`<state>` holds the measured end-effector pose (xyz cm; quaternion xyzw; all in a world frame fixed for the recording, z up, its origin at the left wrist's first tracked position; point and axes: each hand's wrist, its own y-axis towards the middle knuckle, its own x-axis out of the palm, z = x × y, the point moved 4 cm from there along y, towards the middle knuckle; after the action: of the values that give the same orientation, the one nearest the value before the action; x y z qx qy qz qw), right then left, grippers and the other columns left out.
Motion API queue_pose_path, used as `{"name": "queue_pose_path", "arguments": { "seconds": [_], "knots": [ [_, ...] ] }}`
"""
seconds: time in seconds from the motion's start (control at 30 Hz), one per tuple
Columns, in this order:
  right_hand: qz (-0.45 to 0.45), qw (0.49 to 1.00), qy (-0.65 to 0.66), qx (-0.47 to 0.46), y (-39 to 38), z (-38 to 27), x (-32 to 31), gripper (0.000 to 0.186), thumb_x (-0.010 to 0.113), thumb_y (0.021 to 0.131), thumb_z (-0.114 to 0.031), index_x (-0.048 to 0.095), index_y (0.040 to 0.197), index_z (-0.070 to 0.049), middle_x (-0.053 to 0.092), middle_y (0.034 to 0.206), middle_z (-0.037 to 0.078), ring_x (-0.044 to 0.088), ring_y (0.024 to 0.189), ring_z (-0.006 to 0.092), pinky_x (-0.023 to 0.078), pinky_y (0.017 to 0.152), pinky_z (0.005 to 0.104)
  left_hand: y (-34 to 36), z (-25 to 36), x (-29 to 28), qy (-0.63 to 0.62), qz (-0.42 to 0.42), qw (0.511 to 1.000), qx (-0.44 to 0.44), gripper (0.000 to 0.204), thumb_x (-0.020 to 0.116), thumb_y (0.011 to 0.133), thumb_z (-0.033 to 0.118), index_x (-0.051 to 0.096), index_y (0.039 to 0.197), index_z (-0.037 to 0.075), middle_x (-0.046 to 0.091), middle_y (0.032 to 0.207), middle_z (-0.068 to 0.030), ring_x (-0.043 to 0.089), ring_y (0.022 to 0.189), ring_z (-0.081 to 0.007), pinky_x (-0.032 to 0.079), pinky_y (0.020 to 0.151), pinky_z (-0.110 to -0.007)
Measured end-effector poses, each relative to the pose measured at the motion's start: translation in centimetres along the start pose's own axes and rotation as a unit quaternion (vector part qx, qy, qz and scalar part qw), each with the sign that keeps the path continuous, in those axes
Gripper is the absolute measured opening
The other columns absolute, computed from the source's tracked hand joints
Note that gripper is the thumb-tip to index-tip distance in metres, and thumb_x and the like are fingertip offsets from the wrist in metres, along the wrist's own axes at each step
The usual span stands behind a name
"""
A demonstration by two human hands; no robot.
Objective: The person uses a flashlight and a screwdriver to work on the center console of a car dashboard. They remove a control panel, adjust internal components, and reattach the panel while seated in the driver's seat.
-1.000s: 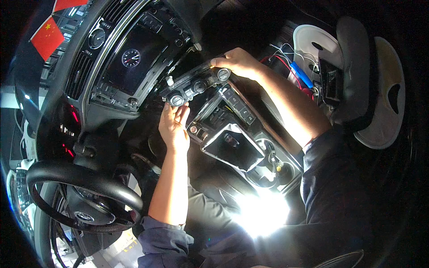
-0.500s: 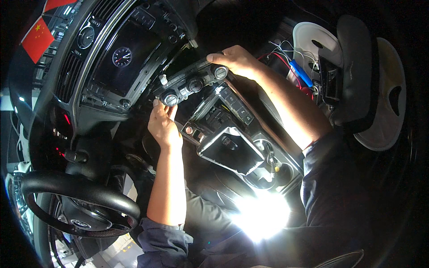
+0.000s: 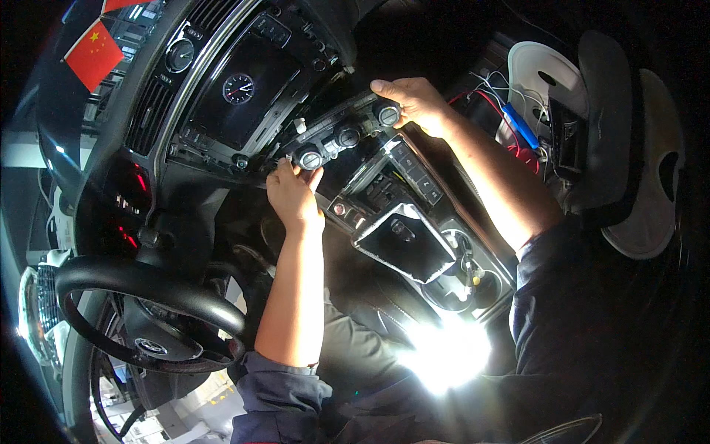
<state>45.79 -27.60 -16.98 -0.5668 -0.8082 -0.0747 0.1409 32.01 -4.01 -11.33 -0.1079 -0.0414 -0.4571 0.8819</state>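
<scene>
Panel of black plastic with three round, silver-rimmed knobs (image 3: 347, 136) hangs near the front edge of the black centre console (image 3: 423, 182), gripped at opposite ends by the left hand (image 3: 294, 196) and right hand (image 3: 418, 105), probably to support its length evenly.

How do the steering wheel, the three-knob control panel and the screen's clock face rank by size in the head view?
1. Steering wheel
2. Three-knob control panel
3. Clock face
</scene>
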Motion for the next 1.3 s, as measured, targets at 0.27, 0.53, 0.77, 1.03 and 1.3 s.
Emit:
{"name": "queue_pose_path", "arguments": {
  "seconds": [0.27,0.53,0.77,1.03,1.3],
  "knots": [
    [-0.007,1.000,-0.020,-0.003,-0.1,0.1,-0.2,0.050,0.080,0.089,-0.052,0.069,0.075,-0.005,0.069,0.070,0.007,0.067,0.058,0.0144,0.056,0.050,0.0280,1.5,-0.8,-0.3,-0.009,0.013,0.990,-0.141,0.034,0.049,0.107,0.030,0.061,0.124,0.002,0.065,0.120,-0.0111,0.066,0.106,-0.0249,0.059,0.098,-0.042],
    [-0.012,1.000,-0.006,0.000,0.1,0.8,-0.2,0.051,0.080,0.088,-0.053,0.069,0.076,-0.004,0.069,0.069,0.008,0.068,0.057,0.0155,0.057,0.049,0.0280,2.2,-0.8,-0.7,-0.027,0.029,0.985,-0.168,0.020,0.057,0.101,0.020,0.060,0.105,0.000,0.064,0.105,-0.0120,0.067,0.096,-0.0257,0.062,0.095,-0.045],
    [-0.007,1.000,0.012,-0.005,0.1,0.9,-0.1,0.050,0.081,0.088,-0.050,0.067,0.073,-0.004,0.068,0.067,0.009,0.068,0.055,0.0165,0.057,0.048,0.0286,2.5,-0.9,-0.6,-0.066,0.040,0.987,-0.143,0.021,0.055,0.101,0.018,0.059,0.103,-0.002,0.063,0.102,-0.0119,0.067,0.095,-0.0260,0.063,0.094,-0.043],
    [-0.012,1.000,0.015,-0.004,-0.1,0.8,-0.1,0.050,0.079,0.090,-0.051,0.069,0.074,-0.005,0.068,0.068,0.007,0.068,0.056,0.0153,0.056,0.049,0.0285,3.1,-2.1,-1.3,-0.124,0.068,0.970,-0.195,0.024,0.044,0.106,0.015,0.055,0.110,-0.006,0.064,0.104,-0.0147,0.068,0.096,-0.0269,0.063,0.096,-0.045],
    [0.014,0.996,0.075,0.043,-0.4,0.8,0.5,0.048,0.079,0.089,-0.051,0.071,0.078,-0.005,0.068,0.069,0.005,0.065,0.055,0.0134,0.053,0.047,0.0273,2.1,-5.3,-1.6,-0.274,-0.035,0.930,-0.242,0.019,0.047,0.098,-0.004,0.058,0.111,-0.012,0.066,0.110,-0.0216,0.069,0.103,-0.0336,0.061,0.098,-0.045]
  ]
}}
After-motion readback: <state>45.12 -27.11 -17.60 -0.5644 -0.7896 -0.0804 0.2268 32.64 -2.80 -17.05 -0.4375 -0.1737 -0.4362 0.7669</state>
